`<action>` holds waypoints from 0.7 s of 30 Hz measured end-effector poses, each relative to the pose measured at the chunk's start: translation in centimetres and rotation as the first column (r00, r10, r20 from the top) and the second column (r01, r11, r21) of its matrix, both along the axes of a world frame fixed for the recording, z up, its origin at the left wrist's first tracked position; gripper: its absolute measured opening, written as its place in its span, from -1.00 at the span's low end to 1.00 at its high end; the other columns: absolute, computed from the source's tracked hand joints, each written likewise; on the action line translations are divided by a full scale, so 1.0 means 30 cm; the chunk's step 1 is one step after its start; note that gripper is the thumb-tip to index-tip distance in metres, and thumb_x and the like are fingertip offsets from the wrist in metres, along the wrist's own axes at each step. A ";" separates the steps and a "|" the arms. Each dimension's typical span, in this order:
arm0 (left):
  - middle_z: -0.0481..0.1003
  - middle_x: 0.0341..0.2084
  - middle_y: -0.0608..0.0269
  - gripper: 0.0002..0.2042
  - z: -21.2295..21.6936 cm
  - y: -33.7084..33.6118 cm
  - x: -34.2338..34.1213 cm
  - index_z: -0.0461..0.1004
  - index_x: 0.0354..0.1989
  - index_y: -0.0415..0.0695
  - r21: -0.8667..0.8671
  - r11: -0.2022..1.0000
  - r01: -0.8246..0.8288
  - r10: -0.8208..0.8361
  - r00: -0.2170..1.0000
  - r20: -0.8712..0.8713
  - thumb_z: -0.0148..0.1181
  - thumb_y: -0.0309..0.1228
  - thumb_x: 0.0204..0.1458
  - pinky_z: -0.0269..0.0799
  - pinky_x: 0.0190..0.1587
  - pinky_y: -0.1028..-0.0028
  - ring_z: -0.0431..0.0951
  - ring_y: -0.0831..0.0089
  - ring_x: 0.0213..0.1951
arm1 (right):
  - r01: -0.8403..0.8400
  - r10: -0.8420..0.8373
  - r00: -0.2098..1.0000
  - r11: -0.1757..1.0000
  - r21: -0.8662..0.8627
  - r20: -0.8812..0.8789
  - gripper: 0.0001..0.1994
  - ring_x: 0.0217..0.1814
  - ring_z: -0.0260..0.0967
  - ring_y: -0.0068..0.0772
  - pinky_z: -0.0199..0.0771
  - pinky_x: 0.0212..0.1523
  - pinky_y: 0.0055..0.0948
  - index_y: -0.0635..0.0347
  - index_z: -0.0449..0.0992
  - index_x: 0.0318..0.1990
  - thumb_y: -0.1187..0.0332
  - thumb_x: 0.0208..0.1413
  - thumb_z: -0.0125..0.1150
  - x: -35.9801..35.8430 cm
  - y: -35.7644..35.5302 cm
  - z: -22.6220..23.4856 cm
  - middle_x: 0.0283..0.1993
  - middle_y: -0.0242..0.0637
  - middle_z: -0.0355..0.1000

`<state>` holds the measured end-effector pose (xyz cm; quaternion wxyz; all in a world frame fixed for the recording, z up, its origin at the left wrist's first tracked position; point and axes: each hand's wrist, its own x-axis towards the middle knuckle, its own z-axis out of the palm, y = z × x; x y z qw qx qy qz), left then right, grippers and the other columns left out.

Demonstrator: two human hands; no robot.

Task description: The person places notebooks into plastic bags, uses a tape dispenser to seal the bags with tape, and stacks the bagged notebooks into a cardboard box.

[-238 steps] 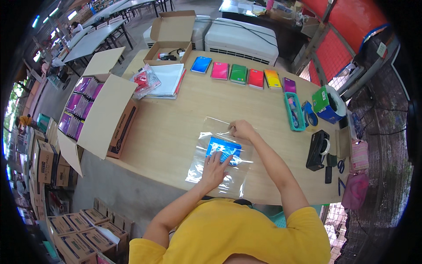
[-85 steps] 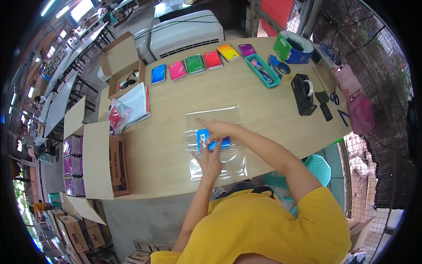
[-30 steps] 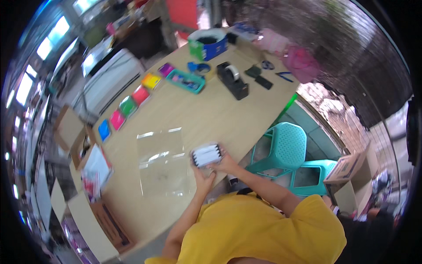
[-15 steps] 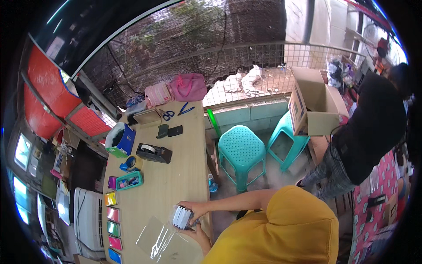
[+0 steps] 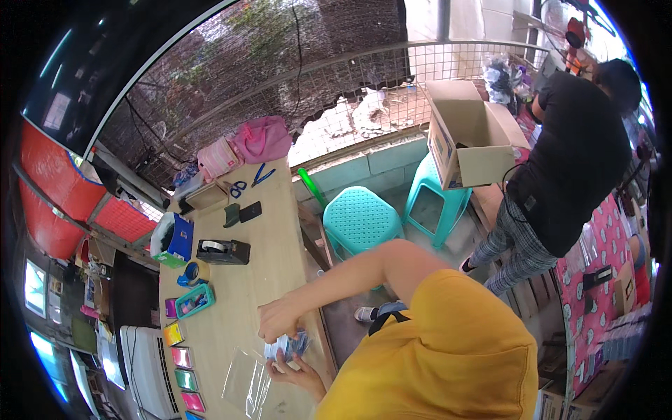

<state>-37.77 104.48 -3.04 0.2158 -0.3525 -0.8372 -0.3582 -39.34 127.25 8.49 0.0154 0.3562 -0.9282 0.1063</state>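
Blurred blue packet [image 5: 285, 346] half hidden by hands.

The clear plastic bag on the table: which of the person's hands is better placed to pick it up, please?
Probably left. The left hand, under the small pack, lies right beside the clear bag; the right hand grips the pack farther from it.

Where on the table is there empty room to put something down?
The bare wood of the table between the tape dispenser and the hands is free. It is crowded along the far edge by the coloured packets and around the clear bag.
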 end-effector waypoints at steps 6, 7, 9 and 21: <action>0.32 0.04 -0.05 -0.49 0.068 -0.100 -0.131 0.39 0.17 -0.09 -0.120 0.925 0.359 -0.348 0.932 0.104 0.30 -0.24 0.03 0.12 0.22 -0.12 0.30 -0.06 0.11 | -0.124 0.126 0.992 0.935 0.333 0.014 -0.74 -0.28 0.53 -0.12 0.50 -0.33 -0.09 0.06 0.65 -0.39 0.29 -0.36 0.47 -0.182 -0.027 -0.042 -0.35 -0.22 0.58; 0.33 0.05 -0.04 -0.47 0.067 -0.094 -0.155 0.39 0.18 -0.07 -0.108 0.905 0.411 -0.401 0.911 0.098 0.32 -0.24 0.01 0.11 0.23 -0.13 0.31 -0.06 0.11 | -0.131 0.136 0.991 0.943 0.306 0.005 -0.77 -0.32 0.52 -0.09 0.50 -0.35 -0.07 0.09 0.65 -0.42 0.33 -0.34 0.45 -0.205 0.014 -0.071 -0.37 -0.17 0.58; 0.32 0.10 -0.01 -0.42 0.072 -0.085 -0.208 0.38 0.19 -0.06 -0.227 0.833 0.505 -0.492 0.863 0.113 0.35 -0.20 -0.03 0.09 0.23 -0.16 0.31 -0.03 0.16 | -0.213 0.218 0.976 0.949 0.232 0.002 -0.88 -0.38 0.51 -0.03 0.52 -0.35 -0.07 0.17 0.64 -0.49 0.38 -0.28 0.36 -0.240 0.009 -0.098 -0.44 -0.08 0.55; 0.23 0.24 0.06 -0.16 0.252 -0.119 -0.301 0.27 0.34 0.22 -0.462 0.637 0.617 -0.572 0.780 0.255 0.31 0.17 -0.20 0.14 0.25 -0.05 0.21 0.05 0.28 | -0.197 0.256 0.875 0.964 -0.180 0.411 -0.91 -0.41 0.48 -0.21 0.41 -0.39 -0.20 0.24 0.57 -0.43 0.48 -0.16 0.31 -0.264 0.004 -0.003 -0.47 -0.17 0.53</action>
